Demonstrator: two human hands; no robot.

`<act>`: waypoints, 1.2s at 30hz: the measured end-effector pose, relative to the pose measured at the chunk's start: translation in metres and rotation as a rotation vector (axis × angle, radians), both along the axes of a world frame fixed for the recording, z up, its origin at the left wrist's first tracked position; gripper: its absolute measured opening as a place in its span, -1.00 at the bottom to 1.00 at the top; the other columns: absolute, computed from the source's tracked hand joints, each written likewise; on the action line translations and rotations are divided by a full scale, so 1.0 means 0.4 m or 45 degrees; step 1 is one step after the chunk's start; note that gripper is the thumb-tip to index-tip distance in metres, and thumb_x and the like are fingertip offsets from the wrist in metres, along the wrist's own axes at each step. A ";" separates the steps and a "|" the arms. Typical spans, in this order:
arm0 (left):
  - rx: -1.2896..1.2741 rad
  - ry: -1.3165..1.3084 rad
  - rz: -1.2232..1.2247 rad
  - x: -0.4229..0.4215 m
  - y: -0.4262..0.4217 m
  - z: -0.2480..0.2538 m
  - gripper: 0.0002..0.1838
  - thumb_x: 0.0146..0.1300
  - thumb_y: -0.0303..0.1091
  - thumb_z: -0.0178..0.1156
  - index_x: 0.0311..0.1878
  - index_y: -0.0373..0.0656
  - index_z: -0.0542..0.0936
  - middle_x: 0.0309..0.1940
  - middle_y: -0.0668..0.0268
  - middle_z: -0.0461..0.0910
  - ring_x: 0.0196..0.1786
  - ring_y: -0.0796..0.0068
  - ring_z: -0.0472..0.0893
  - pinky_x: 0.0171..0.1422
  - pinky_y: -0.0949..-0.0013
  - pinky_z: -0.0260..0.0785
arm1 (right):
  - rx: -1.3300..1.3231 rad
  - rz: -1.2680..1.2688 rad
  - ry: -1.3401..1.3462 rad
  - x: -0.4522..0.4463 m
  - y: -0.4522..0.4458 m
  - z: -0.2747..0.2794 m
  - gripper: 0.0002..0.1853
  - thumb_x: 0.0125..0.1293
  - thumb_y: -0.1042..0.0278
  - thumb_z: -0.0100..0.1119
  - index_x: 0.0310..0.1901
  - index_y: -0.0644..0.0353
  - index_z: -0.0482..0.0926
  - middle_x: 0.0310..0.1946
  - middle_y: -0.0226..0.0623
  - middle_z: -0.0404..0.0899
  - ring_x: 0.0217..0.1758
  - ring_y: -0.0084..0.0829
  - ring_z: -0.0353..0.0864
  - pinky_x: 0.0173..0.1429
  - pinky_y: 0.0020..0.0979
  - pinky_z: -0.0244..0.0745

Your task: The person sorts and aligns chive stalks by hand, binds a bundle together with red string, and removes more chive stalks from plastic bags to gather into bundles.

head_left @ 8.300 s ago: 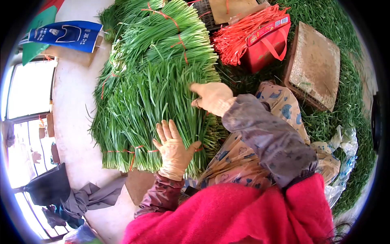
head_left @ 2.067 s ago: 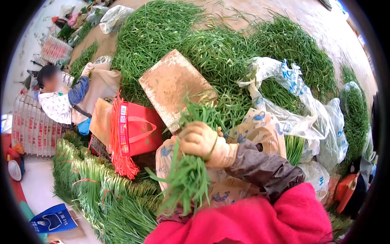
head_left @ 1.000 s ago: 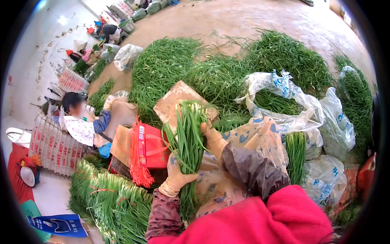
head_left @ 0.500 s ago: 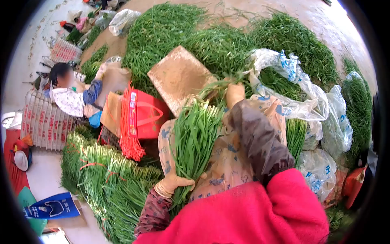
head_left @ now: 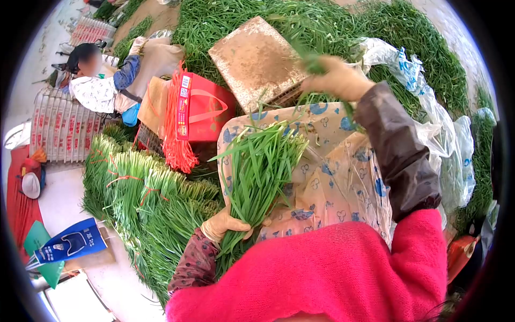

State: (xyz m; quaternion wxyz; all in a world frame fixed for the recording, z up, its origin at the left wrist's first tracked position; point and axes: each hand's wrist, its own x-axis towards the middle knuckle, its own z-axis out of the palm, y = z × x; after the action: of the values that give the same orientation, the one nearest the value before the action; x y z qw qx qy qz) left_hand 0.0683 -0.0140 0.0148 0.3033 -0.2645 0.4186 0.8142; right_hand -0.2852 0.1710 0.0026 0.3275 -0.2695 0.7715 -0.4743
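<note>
Fingers (head_left: 240,226) of the left hand (head_left: 222,224) are wrapped around 1 green bunch (head_left: 263,177) near its end closest to the body, with the thumb lying across the leaves. The bunch rests over a patterned plastic sheet (head_left: 343,172) spread across the lap, its pale stalk ends pointing away from the pink sweater (head_left: 322,268). The right hand (head_left: 338,80) is raised beside the flat-topped box (head_left: 257,59), and a blurred tuft (head_left: 315,64) of greens meets it; the blur hides whether those fingers are closed on it or letting it go. Both hands wear pale gloves.

Judging by how things lie, a good part is done. At the person's left sits a long stack of bundles (head_left: 155,180), stalk ends lined up, with red ties (head_left: 126,178) showing on at least 2 of them. The bunch in the left hand looks only part-way there: a few leaves splay out at its side and no tie can be seen on it. Red strips (head_left: 176,121) hang against the red bag (head_left: 206,115), between the stack and the box.

Much seems left, since loose greens (head_left: 225,27) lie in wide heaps beyond the box and around the clear plastic (head_left: 458,166) to the right. 1 co-worker (head_left: 94,94) sits at upper left, well apart.
</note>
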 end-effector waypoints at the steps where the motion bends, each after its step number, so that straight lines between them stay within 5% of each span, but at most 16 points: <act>1: -0.014 -0.018 -0.021 -0.007 0.000 0.001 -0.27 -0.11 -0.26 0.44 0.16 -0.35 0.43 -0.13 0.02 0.62 -0.54 0.42 0.51 -0.54 0.41 0.32 | 0.022 0.354 0.194 0.028 -0.023 -0.003 -0.30 0.06 0.15 0.41 0.26 0.16 0.41 0.17 -0.10 0.50 0.17 -0.26 0.53 0.21 -0.25 0.44; 5: -0.037 -0.084 -0.120 -0.016 -0.005 -0.003 -0.27 -0.15 -0.36 0.44 0.18 -0.34 0.44 -0.11 0.08 0.63 -0.41 0.41 0.57 -0.39 0.40 0.43 | 0.227 1.051 0.386 0.155 -0.146 0.054 -0.10 -0.13 0.14 0.50 0.32 0.03 0.33 0.13 -0.01 0.52 0.16 -0.08 0.55 0.18 -0.23 0.46; 8: -0.241 0.073 -0.258 -0.012 -0.010 -0.025 -0.22 -0.21 -0.46 0.44 0.22 -0.27 0.44 0.00 0.25 0.59 -0.01 0.41 0.56 0.16 0.33 0.39 | 0.238 1.386 0.541 0.218 -0.189 0.073 -0.38 -0.10 0.05 0.46 0.06 0.03 0.56 -0.18 -0.13 0.65 -0.06 -0.09 0.64 0.00 -0.16 0.51; 9: -0.230 0.065 -0.279 -0.008 -0.011 -0.031 -0.22 -0.21 -0.46 0.44 0.22 -0.27 0.44 0.00 0.25 0.59 -0.01 0.41 0.56 0.16 0.33 0.39 | 0.243 1.370 0.523 0.223 -0.190 0.068 -0.38 -0.10 0.05 0.46 0.06 0.03 0.56 -0.18 -0.13 0.65 -0.06 -0.09 0.64 0.00 -0.16 0.51; 15: -0.369 0.297 -0.274 0.018 -0.015 -0.072 -0.10 -0.17 -0.43 0.51 0.32 -0.24 0.31 0.02 0.28 0.58 0.06 0.42 0.53 0.24 0.30 0.33 | 0.114 0.760 0.502 0.220 -0.153 0.013 -0.66 0.13 0.19 0.19 -0.05 0.07 0.58 -0.26 -0.12 0.65 -0.10 -0.09 0.64 -0.04 -0.20 0.52; 18: -0.321 0.118 -0.294 0.029 -0.036 -0.077 -0.09 -0.12 -0.48 0.48 0.36 -0.24 0.25 -0.01 0.23 0.59 0.05 0.36 0.57 0.21 0.30 0.36 | -0.071 0.170 0.202 0.154 -0.158 -0.023 -0.68 0.22 0.22 0.06 -0.02 0.02 0.61 -0.24 -0.20 0.68 -0.08 -0.23 0.66 0.03 -0.27 0.53; 20: -0.277 0.030 -0.321 0.023 -0.043 -0.071 -0.28 -0.05 -0.56 0.38 0.26 -0.30 0.37 -0.09 0.17 0.62 -0.15 0.35 0.64 -0.09 0.35 0.50 | -0.322 -0.144 -0.413 0.127 -0.143 -0.032 -0.73 0.22 0.32 0.06 -0.06 0.05 0.64 -0.38 -0.31 0.65 -0.35 -0.44 0.61 -0.25 -0.38 0.50; 23: -0.383 0.251 0.001 0.006 -0.007 -0.098 -0.42 -0.02 -0.62 0.27 0.18 -0.31 0.45 -0.12 0.18 0.63 -0.23 0.41 0.64 -0.20 0.40 0.49 | -0.270 -0.449 -0.569 0.106 -0.142 -0.041 -0.74 0.22 0.38 0.08 -0.08 0.10 0.65 -0.43 -0.33 0.62 -0.49 -0.49 0.54 -0.41 -0.40 0.42; 24: -0.162 0.114 -0.096 -0.016 -0.019 -0.074 -0.35 -0.01 -0.68 0.23 0.25 -0.29 0.39 -0.06 0.20 0.61 -0.06 0.39 0.59 -0.03 0.34 0.47 | -0.229 -0.571 -0.580 0.093 -0.149 -0.064 -0.75 0.22 0.40 0.09 -0.09 0.14 0.65 -0.45 -0.33 0.61 -0.54 -0.49 0.50 -0.47 -0.39 0.38; 25: -0.167 0.118 -0.093 -0.014 -0.018 -0.075 -0.35 -0.01 -0.68 0.23 0.25 -0.29 0.39 -0.06 0.20 0.61 -0.06 0.39 0.59 -0.03 0.34 0.47 | -0.446 -0.625 -0.609 0.073 -0.154 -0.098 -0.76 0.22 0.41 0.13 -0.08 0.17 0.65 -0.46 -0.33 0.60 -0.52 -0.49 0.51 -0.45 -0.39 0.40; 27: -0.341 0.191 -0.127 -0.006 -0.012 -0.076 -0.37 0.01 -0.65 0.24 0.25 -0.28 0.40 -0.04 0.23 0.60 -0.03 0.41 0.58 0.03 0.35 0.44 | -0.361 -0.687 -0.412 -0.003 -0.113 -0.134 -0.77 0.23 0.39 0.16 -0.08 0.14 0.66 -0.45 -0.34 0.60 -0.45 -0.49 0.53 -0.41 -0.38 0.41; 33: -0.374 0.082 -0.014 0.044 -0.013 -0.072 -0.41 -0.04 -0.62 0.26 0.18 -0.28 0.46 -0.14 0.21 0.64 -0.26 0.49 0.59 -0.22 0.45 0.43 | -0.831 -1.240 -0.417 -0.152 0.053 -0.153 -0.79 0.37 0.28 0.09 -0.09 0.10 0.66 -0.34 -0.44 0.60 -0.37 -0.54 0.49 -0.34 -0.37 0.43; 35: -0.288 0.048 0.041 0.045 -0.022 -0.075 -0.42 -0.04 -0.62 0.27 0.16 -0.29 0.46 -0.17 0.19 0.63 -0.26 0.48 0.59 -0.27 0.45 0.42 | -0.950 -1.088 -0.478 -0.173 0.090 -0.182 -0.76 0.40 0.19 0.08 -0.05 0.08 0.64 -0.32 -0.44 0.61 -0.34 -0.55 0.47 -0.26 -0.40 0.43; 36: -0.266 0.069 0.083 0.040 -0.025 -0.075 -0.44 -0.05 -0.58 0.28 0.12 -0.30 0.48 -0.18 0.17 0.63 -0.31 0.48 0.58 -0.29 0.45 0.42 | -0.751 -0.890 -0.365 -0.148 0.093 -0.154 -0.75 0.36 0.18 0.13 -0.05 0.08 0.63 -0.32 -0.44 0.61 -0.31 -0.53 0.48 -0.22 -0.40 0.44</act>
State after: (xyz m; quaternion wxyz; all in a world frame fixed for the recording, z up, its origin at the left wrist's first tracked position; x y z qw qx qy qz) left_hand 0.0842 -0.0240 -0.0153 0.2360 -0.2861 0.5005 0.7823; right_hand -0.3444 0.2081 -0.0591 0.1610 -0.0074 0.5955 -0.7870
